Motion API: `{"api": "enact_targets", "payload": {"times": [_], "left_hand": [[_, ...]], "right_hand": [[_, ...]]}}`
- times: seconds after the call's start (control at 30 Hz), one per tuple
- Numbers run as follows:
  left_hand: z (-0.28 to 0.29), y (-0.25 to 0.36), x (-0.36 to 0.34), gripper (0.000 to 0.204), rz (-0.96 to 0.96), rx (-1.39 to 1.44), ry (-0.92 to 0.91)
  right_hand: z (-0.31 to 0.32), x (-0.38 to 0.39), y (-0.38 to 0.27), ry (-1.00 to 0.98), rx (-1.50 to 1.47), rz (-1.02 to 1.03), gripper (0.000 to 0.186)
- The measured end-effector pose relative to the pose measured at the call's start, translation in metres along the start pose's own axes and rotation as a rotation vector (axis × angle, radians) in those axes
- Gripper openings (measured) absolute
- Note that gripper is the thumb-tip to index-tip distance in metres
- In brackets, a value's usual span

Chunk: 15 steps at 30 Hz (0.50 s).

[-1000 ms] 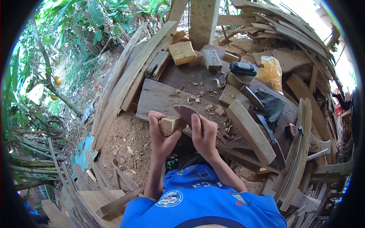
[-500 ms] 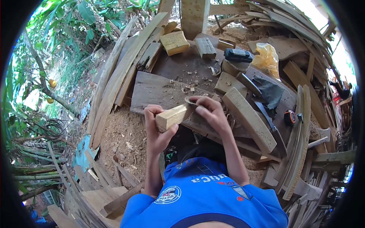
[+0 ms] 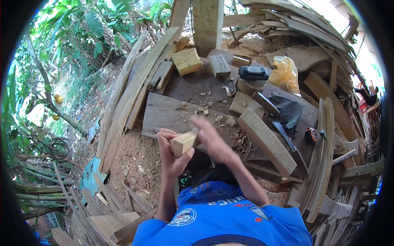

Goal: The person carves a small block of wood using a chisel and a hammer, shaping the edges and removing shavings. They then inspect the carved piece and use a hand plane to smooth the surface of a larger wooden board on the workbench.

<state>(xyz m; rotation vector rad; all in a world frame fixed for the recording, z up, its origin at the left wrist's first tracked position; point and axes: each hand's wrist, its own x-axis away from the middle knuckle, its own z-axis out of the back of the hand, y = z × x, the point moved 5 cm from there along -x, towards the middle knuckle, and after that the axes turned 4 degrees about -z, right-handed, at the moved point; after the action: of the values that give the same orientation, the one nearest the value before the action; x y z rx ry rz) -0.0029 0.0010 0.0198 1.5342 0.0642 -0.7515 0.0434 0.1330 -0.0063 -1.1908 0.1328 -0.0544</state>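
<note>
My left hand (image 3: 172, 153) is closed round a short squared block of pale wood (image 3: 183, 143), with its end face toward me. Along the block's right side lies my right hand (image 3: 211, 141), its fingers blurred by motion. Whatever is between those fingers and the wood is hidden. Beyond both hands, a wide grey-brown board (image 3: 164, 117) lies across the worktop, with wood shavings (image 3: 201, 110) scattered on it.
To the right are a thick wooden beam (image 3: 266, 141), a long knife (image 3: 289, 143), a dark cloth (image 3: 286, 110) and a tape measure (image 3: 311, 135). Farther back sit a black device (image 3: 253, 73), a yellowish plastic bag (image 3: 286, 74) and a wood block (image 3: 186, 61). Long planks (image 3: 137, 94) lean left.
My right hand has moved from the block's far end to its right side; its fingers have straightened. The curled, thin greyish piece at its fingertips no longer shows. The left hand still holds the block.
</note>
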Motion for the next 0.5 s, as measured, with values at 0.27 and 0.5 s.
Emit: {"api": "enact_targets", "payload": {"times": [0.27, 0.5], "left_hand": [[-0.004, 0.003, -0.003, 0.041, 0.065, 0.029, -0.036], [-0.007, 0.007, -0.015, 0.040, 0.075, 0.002, -0.128]], "right_hand": [[0.008, -0.006, -0.002, -0.048, 0.020, -0.059, 0.050], [0.012, -0.010, 0.006, 0.006, -0.060, -0.017, 0.049]]}}
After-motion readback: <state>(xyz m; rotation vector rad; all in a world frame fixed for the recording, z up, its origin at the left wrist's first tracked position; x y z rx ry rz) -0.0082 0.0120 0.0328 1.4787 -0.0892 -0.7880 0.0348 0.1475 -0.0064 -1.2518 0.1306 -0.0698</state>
